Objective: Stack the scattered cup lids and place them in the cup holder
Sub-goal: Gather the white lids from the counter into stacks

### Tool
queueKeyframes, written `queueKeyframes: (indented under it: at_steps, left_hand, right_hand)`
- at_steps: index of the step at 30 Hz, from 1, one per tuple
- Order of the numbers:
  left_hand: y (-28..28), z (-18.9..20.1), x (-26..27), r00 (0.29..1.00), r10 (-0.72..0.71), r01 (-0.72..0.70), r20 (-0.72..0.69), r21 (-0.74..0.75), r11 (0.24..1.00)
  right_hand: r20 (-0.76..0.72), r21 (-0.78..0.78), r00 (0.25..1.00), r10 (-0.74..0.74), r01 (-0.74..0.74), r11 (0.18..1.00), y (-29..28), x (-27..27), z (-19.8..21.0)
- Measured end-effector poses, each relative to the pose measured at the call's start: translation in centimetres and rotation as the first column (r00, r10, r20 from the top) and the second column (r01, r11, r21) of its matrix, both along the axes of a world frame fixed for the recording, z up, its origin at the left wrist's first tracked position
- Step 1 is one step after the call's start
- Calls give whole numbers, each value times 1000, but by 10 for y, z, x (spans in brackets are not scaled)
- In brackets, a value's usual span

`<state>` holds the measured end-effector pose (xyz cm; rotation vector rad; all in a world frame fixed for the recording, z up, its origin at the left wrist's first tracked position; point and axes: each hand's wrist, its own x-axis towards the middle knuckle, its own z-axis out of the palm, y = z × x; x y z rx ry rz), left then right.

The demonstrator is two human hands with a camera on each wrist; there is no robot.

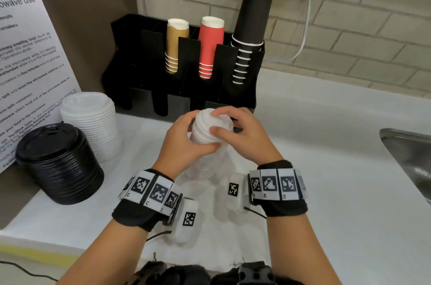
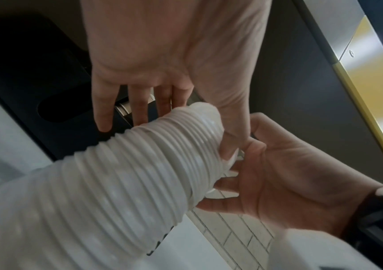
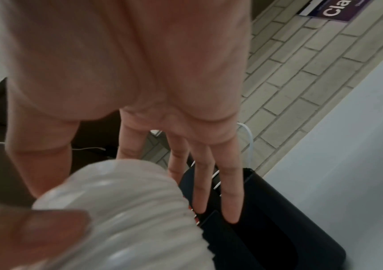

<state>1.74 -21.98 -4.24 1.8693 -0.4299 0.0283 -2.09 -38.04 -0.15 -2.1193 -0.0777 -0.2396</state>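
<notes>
A tall stack of white lids (image 1: 207, 137) stands tilted on the counter just in front of the black cup holder (image 1: 130, 56). My left hand (image 1: 200, 132) grips the stack from the left, thumb across its front. From the right, my right hand (image 1: 224, 121) pinches the stack's top. In the left wrist view the ribbed stack (image 2: 139, 173) runs between my left hand (image 2: 186, 131) and my right hand (image 2: 243, 173). In the right wrist view my right hand (image 3: 107, 173) holds the stack's top (image 3: 128, 210) above the holder (image 3: 278, 228), three fingers straight.
The holder carries tan cups (image 1: 176, 44), red cups (image 1: 210, 46) and tall black cups (image 1: 251, 25). A second white lid stack (image 1: 91, 121) and a black lid stack (image 1: 58, 163) stand at the left by a poster. A steel sink (image 1: 408, 156) lies at the right.
</notes>
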Motion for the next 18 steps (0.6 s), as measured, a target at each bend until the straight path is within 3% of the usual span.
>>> queueKeyframes:
  at_steps: [7, 10, 14, 18]
  left_hand:
    - [-1, 2, -1, 997, 12, -11, -79, 6, 1000]
    - [9, 6, 3, 973, -96, 109, -209, 52, 993]
    - [27, 13, 12, 824, -37, 157, -566, 165, 974]
    - [20, 8, 11, 704, -83, 269, -706, 156, 950]
  right_hand:
    - [-24, -83, 1000, 0, -2, 997, 5, 4, 0]
    - [-27, -93, 1000, 13, -15, 996, 4, 3, -1]
    - [-51, -102, 998, 33, -38, 994, 0, 0, -1]
    - [-62, -111, 998, 19, -26, 993, -6, 0, -1]
